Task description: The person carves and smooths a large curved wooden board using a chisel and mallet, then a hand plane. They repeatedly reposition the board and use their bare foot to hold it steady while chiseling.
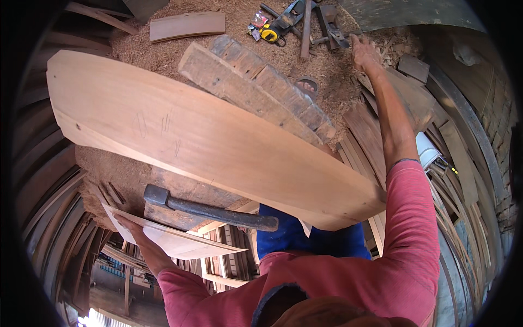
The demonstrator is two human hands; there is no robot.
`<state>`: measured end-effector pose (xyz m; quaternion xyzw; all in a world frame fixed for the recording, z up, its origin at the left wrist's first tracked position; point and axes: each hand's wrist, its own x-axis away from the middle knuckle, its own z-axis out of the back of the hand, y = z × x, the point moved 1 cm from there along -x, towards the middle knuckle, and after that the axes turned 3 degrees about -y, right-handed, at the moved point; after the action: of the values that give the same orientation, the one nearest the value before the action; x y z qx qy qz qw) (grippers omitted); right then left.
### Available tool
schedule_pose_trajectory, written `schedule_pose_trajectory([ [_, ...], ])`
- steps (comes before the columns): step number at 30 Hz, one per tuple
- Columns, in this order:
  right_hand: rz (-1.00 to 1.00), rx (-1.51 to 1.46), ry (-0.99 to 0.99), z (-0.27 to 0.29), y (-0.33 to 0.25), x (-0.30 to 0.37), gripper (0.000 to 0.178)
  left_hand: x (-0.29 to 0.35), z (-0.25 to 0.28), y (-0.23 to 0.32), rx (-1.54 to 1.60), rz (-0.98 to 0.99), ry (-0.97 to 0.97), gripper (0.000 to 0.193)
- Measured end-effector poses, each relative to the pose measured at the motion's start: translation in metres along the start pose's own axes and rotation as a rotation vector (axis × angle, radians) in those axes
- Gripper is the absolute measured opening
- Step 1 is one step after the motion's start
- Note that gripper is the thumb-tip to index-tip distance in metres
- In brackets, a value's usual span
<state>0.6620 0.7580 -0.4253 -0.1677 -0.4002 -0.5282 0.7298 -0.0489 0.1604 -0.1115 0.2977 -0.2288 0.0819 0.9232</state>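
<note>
A long, wide wooden board (212,136) with tapered ends and faint pencil marks slants across the middle, its near end by my lap. My left hand (129,223) is at the lower left, its fingers partly hidden along a smaller, pale curved board (174,240) that it holds tilted. Between the two boards an axe (212,211) with a dark head rests on a wooden block (188,188). Far out to the upper right, my right hand (366,53) reaches with fingers apart beside a hand plane (331,27); no object shows in its grasp.
A thick, rough timber (256,90) lies beyond the long board. Around the plane are a yellow tape measure (269,34) and a wooden bar (305,32). A short plank (188,26) lies on shavings. Stacked planks (365,136) and a white container (427,150) are at right.
</note>
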Motion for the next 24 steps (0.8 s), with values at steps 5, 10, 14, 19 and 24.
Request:
schedule_pose_trajectory([
  [5, 0.091, 0.243, 0.162, -0.025, 0.007, -0.042, 0.083, -0.001, 0.005, 0.003, 0.11, 0.02, -0.08, 0.097],
  [10, 0.327, 0.23, 0.162, -0.049, -0.018, -0.07, 0.096, -0.007, 0.022, -0.015, 0.073, -0.05, -0.003, 0.095],
  [14, 0.404, -0.032, 0.22, -0.1, -0.005, -0.096, 0.084, -0.034, 0.037, -0.03, 0.087, 0.01, 0.051, 0.093],
  [19, 0.249, -0.214, 0.026, -0.112, 0.043, -0.04, 0.08, -0.049, 0.057, -0.046, 0.119, 0.113, 0.186, 0.091],
  [24, 0.071, -0.462, -0.099, -0.121, 0.103, 0.003, 0.077, -0.065, 0.096, -0.086, 0.03, 0.123, 0.335, 0.085],
])
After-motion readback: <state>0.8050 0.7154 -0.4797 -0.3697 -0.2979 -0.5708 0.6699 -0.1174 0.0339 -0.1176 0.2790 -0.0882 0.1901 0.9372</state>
